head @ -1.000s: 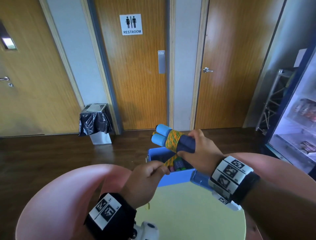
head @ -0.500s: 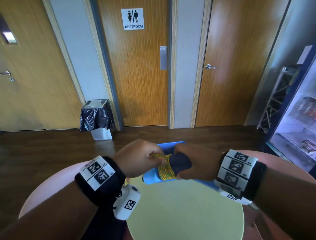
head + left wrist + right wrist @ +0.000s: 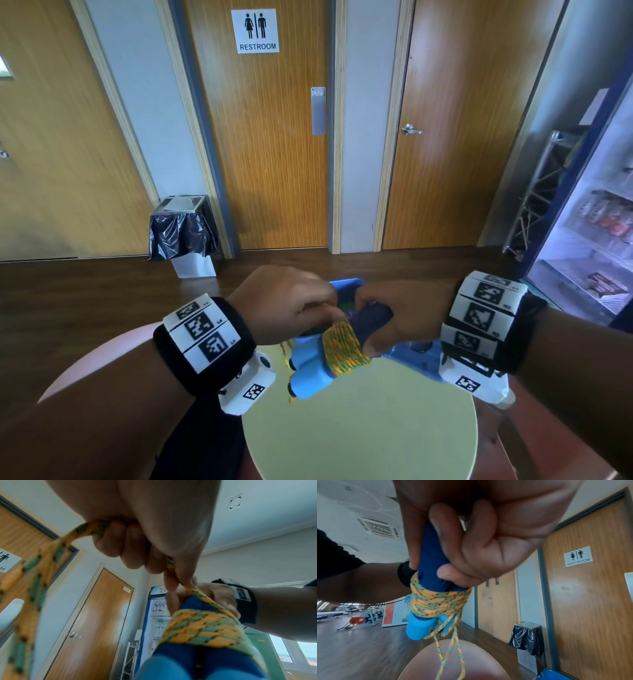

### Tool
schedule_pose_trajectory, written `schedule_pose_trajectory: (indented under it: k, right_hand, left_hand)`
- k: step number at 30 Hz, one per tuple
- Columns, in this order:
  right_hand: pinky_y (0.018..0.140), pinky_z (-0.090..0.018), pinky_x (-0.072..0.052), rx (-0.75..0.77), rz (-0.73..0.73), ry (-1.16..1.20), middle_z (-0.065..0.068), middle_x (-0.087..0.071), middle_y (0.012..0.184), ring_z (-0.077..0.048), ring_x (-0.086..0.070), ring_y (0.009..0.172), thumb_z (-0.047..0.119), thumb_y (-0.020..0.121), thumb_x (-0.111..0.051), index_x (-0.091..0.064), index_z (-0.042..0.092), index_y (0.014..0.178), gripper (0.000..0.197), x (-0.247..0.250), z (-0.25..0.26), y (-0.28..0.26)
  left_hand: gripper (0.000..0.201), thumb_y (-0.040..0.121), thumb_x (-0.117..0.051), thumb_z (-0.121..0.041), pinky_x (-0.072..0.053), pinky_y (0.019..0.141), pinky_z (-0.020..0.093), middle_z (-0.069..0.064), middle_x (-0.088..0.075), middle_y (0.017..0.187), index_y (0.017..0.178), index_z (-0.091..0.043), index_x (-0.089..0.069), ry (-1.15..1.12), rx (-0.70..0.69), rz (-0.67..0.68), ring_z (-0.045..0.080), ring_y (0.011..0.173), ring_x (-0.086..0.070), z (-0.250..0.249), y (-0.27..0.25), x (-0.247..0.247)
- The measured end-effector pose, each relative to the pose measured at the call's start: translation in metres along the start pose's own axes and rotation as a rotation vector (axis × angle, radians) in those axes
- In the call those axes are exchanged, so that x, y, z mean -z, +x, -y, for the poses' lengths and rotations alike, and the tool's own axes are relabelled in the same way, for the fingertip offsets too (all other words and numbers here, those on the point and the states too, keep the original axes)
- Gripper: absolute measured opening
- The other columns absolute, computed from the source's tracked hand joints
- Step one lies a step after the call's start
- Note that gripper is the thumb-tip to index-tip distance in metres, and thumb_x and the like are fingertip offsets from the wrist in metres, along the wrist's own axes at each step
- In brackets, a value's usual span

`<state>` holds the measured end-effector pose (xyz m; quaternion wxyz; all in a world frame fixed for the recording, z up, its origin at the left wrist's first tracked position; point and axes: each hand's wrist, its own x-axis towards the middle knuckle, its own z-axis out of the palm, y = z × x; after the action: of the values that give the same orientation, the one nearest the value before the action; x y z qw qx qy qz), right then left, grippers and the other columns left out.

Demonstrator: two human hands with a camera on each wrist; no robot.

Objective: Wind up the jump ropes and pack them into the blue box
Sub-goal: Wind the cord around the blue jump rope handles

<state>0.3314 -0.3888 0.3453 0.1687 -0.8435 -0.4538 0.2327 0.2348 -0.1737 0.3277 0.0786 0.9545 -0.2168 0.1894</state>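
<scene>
The jump rope (image 3: 340, 346) was held above the far edge of the round table (image 3: 359, 428), its yellow-green cord mostly wound in a tight band around the two blue handles (image 3: 308, 373). The handles were clamped in the right grip (image 3: 400, 318); the free cord was pinched in the curled left grip (image 3: 284, 305), and a loose length (image 3: 448, 655) was seen hanging below, so the winding was judged nearly finished, the packing not yet done. The blue box (image 3: 346, 286) was seen at the table's far edge, behind the hands, with something coloured inside that could not be identified. Beyond, wooden doors (image 3: 274, 154), a lined bin (image 3: 183, 236) and a drinks fridge (image 3: 596, 240) were seen on a dark wooden floor (image 3: 85, 301).
</scene>
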Motion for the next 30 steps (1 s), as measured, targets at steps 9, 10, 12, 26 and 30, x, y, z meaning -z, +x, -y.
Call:
schedule_pose_trajectory:
  k: [9,10,12,26,30]
  right_hand:
    - [0.057,-0.023,-0.042,-0.161,-0.162,0.134,0.007,-0.062,0.071,-0.006,-0.056,0.06,0.038,0.079,-0.079,-0.055,0.021,0.086,0.03,-0.006,-0.017,0.013]
    - [0.058,-0.023,-0.042,-0.168,-0.186,0.142,0.006,-0.062,0.071,-0.007,-0.056,0.062,0.038,0.079,-0.078,-0.054,0.021,0.085,0.031,-0.007,-0.016,0.013]
    - [0.054,-0.019,-0.039,-0.172,-0.216,0.148,0.007,-0.061,0.069,-0.004,-0.054,0.059,0.036,0.08,-0.078,-0.053,0.021,0.083,0.03,-0.009,-0.014,0.013]
    - [0.053,-0.026,-0.041,-0.306,-0.334,0.24,-0.005,-0.063,0.076,-0.016,-0.056,0.06,0.047,0.077,-0.077,-0.058,0.013,0.09,0.041,-0.008,-0.009,0.014]
    - [0.043,-0.024,-0.032,-0.31,-0.181,0.454,-0.006,-0.057,0.059,-0.017,-0.041,0.044,0.035,0.082,-0.078,-0.056,0.01,0.094,0.035,-0.007,-0.006,0.007]
  left_hand:
    - [0.042,0.098,-0.042,-0.052,-0.045,0.051,0.039,-0.006,-0.056,0.069,0.073,-0.023,-0.059,0.108,-0.059,-0.09,0.015,0.065,-0.056,-0.024,0.002,0.004]
    - [0.041,0.098,-0.043,-0.052,-0.044,0.05,0.037,-0.006,-0.055,0.069,0.073,-0.023,-0.058,0.128,-0.077,-0.101,0.015,0.064,-0.056,-0.024,0.003,0.005]
    - [0.04,0.098,-0.043,-0.051,-0.04,0.048,0.033,-0.007,-0.053,0.067,0.072,-0.024,-0.058,0.166,-0.103,-0.128,0.014,0.063,-0.054,-0.022,0.005,0.01]
    - [0.039,0.1,-0.044,-0.048,-0.04,0.048,0.031,-0.007,-0.053,0.065,0.073,-0.025,-0.061,0.241,-0.196,-0.181,0.015,0.06,-0.052,-0.021,0.008,0.019]
    - [0.043,0.099,-0.039,-0.054,-0.043,0.047,0.033,-0.009,-0.058,0.071,0.077,-0.027,-0.063,0.232,-0.132,-0.156,0.012,0.065,-0.057,-0.006,0.008,0.028]
